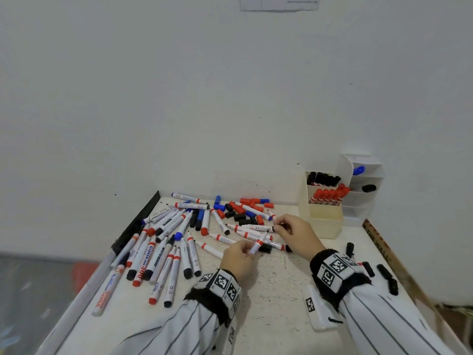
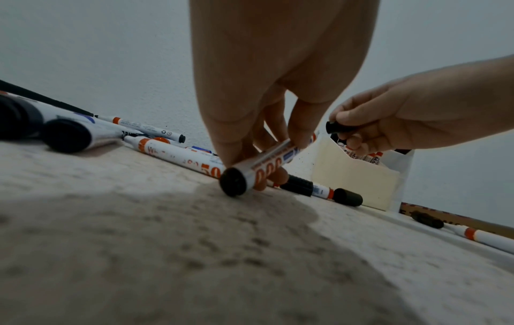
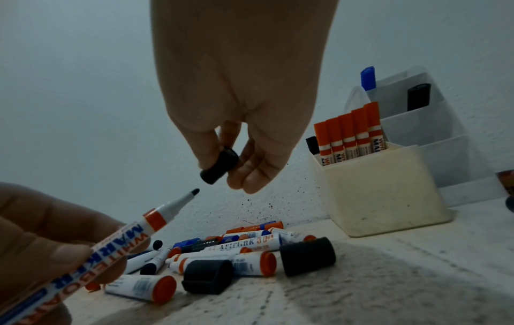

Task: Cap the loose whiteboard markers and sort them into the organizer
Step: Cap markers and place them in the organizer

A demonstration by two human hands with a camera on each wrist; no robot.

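Note:
My left hand (image 1: pixel 239 254) grips an uncapped white marker (image 1: pixel 258 243) with a red band and black tip; its tip (image 3: pixel 194 191) points up to the right. The same marker (image 2: pixel 261 169) shows its black end in the left wrist view. A short way beyond the tip, my right hand (image 1: pixel 294 233) pinches a black cap (image 3: pixel 218 168) between thumb and fingers. The cap (image 2: pixel 338 127) is apart from the marker. The cream organizer (image 1: pixel 323 219) at the back right holds upright red-capped markers (image 3: pixel 349 134) and black-capped ones (image 1: pixel 323 178).
Several loose markers (image 1: pixel 158 254) and red, blue and black caps (image 1: pixel 240 210) are spread over the table's left and middle. A clear tiered organizer (image 1: pixel 364 185) behind the cream one holds a blue and a black marker. Black caps (image 1: pixel 385 274) lie at the right edge.

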